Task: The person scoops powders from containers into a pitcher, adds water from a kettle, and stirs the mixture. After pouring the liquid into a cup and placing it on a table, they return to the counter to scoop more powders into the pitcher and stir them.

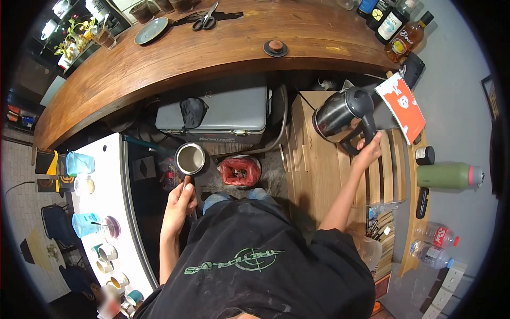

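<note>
My left hand (181,203) is closed around the handle of a small metal pot (191,158). Its round mouth faces up, showing a pale inside. My right hand (367,152) grips the black handle of an electric kettle (336,114) with a dark, shiny body and a black lid. The kettle overlaps the wooden worktop (313,186) on my right. An orange spiral notebook (402,109) lies just beyond it. Between my hands, lower down, a bin with a red liner (239,171) stands on the floor.
A curved wooden counter (223,53) crosses ahead, bearing scissors (205,20), a plate (151,31) and bottles (393,24). Below it sits a grey cooler box (234,109). Several cups (108,252) stand on the white table (114,181) at left. A green flask (446,176) is at right.
</note>
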Demonstrator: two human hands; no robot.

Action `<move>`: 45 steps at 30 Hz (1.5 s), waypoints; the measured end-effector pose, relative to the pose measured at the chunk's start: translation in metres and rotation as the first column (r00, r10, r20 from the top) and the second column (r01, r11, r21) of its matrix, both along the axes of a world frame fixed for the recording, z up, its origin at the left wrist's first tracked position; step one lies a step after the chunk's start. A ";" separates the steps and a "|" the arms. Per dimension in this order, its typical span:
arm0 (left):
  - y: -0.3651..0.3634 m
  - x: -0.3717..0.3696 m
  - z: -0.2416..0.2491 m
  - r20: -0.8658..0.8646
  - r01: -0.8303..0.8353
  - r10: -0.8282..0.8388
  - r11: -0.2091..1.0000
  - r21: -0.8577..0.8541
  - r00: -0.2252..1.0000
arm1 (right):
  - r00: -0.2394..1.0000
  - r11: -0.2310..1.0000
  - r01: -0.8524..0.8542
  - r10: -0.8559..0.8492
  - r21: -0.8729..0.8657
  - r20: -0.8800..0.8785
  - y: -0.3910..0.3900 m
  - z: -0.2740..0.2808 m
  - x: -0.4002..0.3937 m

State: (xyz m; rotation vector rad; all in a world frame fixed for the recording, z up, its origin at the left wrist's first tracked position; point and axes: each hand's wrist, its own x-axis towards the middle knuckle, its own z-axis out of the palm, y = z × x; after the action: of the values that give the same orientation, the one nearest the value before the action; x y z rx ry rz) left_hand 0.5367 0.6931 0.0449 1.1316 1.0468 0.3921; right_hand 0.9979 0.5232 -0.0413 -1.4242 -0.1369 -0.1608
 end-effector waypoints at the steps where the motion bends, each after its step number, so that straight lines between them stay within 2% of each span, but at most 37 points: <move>1: 0.002 0.004 0.002 -0.003 0.022 -0.022 1.000 0.011 1.000 | 0.998 0.999 -0.053 0.053 0.012 -0.035 -0.005 0.015 -0.003; 2: 0.004 0.009 0.004 -0.001 0.019 -0.019 1.000 0.010 1.000 | 0.993 0.993 -0.106 0.109 0.054 -0.050 -0.005 0.038 -0.010; 5: 0.012 0.023 0.007 -0.015 0.082 -0.082 0.997 -0.004 0.997 | 0.980 0.980 -0.199 0.199 0.014 -0.013 -0.003 0.085 -0.017; 7: 0.015 0.037 0.010 0.019 0.116 -0.116 0.993 0.000 0.993 | 0.937 0.934 -0.349 0.350 -0.074 -0.007 0.008 0.122 -0.031; 8: 0.016 0.043 0.013 0.033 0.137 -0.137 0.991 -0.006 0.990 | 0.931 0.929 -0.364 0.364 -0.073 -0.007 0.014 0.136 -0.038; 11: 0.020 0.057 0.011 0.033 0.172 -0.172 0.985 -0.006 0.985 | 0.779 0.755 -0.596 0.626 -0.273 0.032 0.032 0.164 -0.047; 12: 0.021 0.058 0.005 0.039 0.201 -0.201 0.979 -0.012 0.979 | 0.765 0.740 -0.611 0.643 -0.281 0.027 0.039 0.173 -0.051; 14: 0.022 0.061 0.001 0.074 0.200 -0.197 0.979 -0.035 0.978 | 0.679 0.610 -0.618 0.732 -0.495 0.054 0.054 0.196 -0.058; 16: 0.020 0.061 -0.001 0.124 0.193 -0.184 0.979 -0.066 0.975 | 0.619 0.539 -0.630 0.783 -0.560 0.057 0.068 0.220 -0.070; 18: 0.017 0.063 -0.002 0.179 0.189 -0.169 0.977 -0.098 0.969 | 0.518 0.383 -0.587 0.855 -0.713 0.033 0.081 0.244 -0.082; 21: 0.012 0.064 0.000 0.132 0.216 -0.211 0.976 -0.021 0.968 | 0.437 0.264 -0.531 0.900 -0.805 0.007 0.098 0.268 -0.100; 24: 0.008 0.067 -0.006 0.194 0.234 -0.238 0.971 0.043 0.952 | 0.358 0.151 -0.455 0.933 -0.877 -0.025 0.113 0.287 -0.115; 25: 0.007 0.068 0.004 0.134 0.234 -0.234 0.972 0.018 0.963 | 0.322 0.119 -0.423 0.946 -0.898 -0.026 0.117 0.289 -0.116; 26: 0.007 0.070 0.002 0.146 0.214 -0.213 0.977 0.011 0.966 | 0.287 0.089 -0.389 0.957 -0.917 -0.029 0.122 0.292 -0.118; 28: 0.007 0.072 -0.001 0.144 0.259 -0.265 0.964 0.054 0.954 | 0.240 0.068 -0.331 0.971 -0.941 -0.014 0.129 0.299 -0.127; 30: 0.005 0.076 -0.008 0.136 0.245 -0.256 0.965 0.091 0.957 | 0.250 0.002 -0.290 0.966 -0.957 -0.074 0.135 0.303 -0.133; 35: 0.002 0.084 -0.019 0.161 0.214 -0.246 0.958 0.193 0.956 | 0.204 -0.041 -0.209 0.975 -0.977 -0.084 0.150 0.309 -0.146; 39: 0.002 0.085 -0.010 0.122 0.226 -0.246 0.961 0.158 0.962 | 0.175 -0.082 -0.111 0.979 -0.990 -0.101 0.157 0.313 -0.153; 45: 0.000 0.084 -0.008 0.136 0.189 -0.216 0.964 0.185 0.967 | 0.164 -0.095 -0.076 0.981 -0.993 -0.107 0.163 0.320 -0.165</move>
State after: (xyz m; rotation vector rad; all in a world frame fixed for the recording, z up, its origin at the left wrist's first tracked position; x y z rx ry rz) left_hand 0.6203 0.6932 0.0367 1.3267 0.7628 0.4042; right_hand 0.8331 0.6865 0.2785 -2.1173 -2.1547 0.3045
